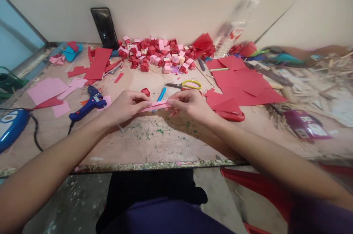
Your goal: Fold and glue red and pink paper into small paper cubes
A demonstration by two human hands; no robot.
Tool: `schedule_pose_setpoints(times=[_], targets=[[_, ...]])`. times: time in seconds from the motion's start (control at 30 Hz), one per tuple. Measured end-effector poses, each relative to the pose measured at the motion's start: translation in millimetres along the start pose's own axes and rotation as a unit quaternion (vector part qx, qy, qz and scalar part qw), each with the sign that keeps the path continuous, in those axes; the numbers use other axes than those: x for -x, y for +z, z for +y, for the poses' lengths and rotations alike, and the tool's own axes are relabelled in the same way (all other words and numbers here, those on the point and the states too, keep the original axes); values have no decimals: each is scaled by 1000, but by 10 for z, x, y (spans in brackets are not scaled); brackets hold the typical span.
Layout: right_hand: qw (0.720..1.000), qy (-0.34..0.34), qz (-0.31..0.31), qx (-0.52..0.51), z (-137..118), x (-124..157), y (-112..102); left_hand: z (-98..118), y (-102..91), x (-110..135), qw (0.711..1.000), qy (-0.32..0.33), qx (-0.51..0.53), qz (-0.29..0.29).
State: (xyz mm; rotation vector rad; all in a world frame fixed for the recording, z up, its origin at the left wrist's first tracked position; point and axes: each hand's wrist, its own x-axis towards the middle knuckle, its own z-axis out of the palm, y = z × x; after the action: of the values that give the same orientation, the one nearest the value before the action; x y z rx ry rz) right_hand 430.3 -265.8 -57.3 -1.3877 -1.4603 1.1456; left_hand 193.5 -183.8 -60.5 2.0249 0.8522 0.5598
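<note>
A narrow folded strip of pink paper [156, 106] is stretched between my two hands, just above the tabletop. My left hand [128, 104] pinches its left end between thumb and fingers. At the other end, my right hand [186, 103] grips the strip the same way. Right behind the strip lies a blue pen [161, 93], partly covered by it. A small red paper box [145, 92] sits beyond my left fingertips. Scissors with yellow handles [184, 85] rest beyond my right hand.
Many small pink and red paper boxes [157, 54] are heaped against the wall. A blue glue gun [89, 105] and pink sheets [46, 90] lie left. Red sheets [245, 83] cover the right, near a plastic bottle [233, 32]. A phone [104, 26] leans at the back.
</note>
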Motion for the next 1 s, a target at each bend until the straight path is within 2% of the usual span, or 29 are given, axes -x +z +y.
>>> schedule_pose_setpoints(times=[0.2,0.3,0.5,0.67,0.77,1.0], targets=[[992,79,-50,-88,80,-20,89,50,71,63,998,36,-45,8],[992,75,-40,-97,103,-22,113,48,72,68,998,34,-57,6],[995,67,-25,-67,105,-20,76,-16,42,39,998,-21,-18,-53],[994,78,-46,-67,58,-17,56,-13,77,42,999,20,-40,-17],[991,90,-66,-70,41,-6,73,-4,103,61,997,45,-62,-17],[992,74,-66,-72,55,9,90,5,95,72,995,44,-92,-9]])
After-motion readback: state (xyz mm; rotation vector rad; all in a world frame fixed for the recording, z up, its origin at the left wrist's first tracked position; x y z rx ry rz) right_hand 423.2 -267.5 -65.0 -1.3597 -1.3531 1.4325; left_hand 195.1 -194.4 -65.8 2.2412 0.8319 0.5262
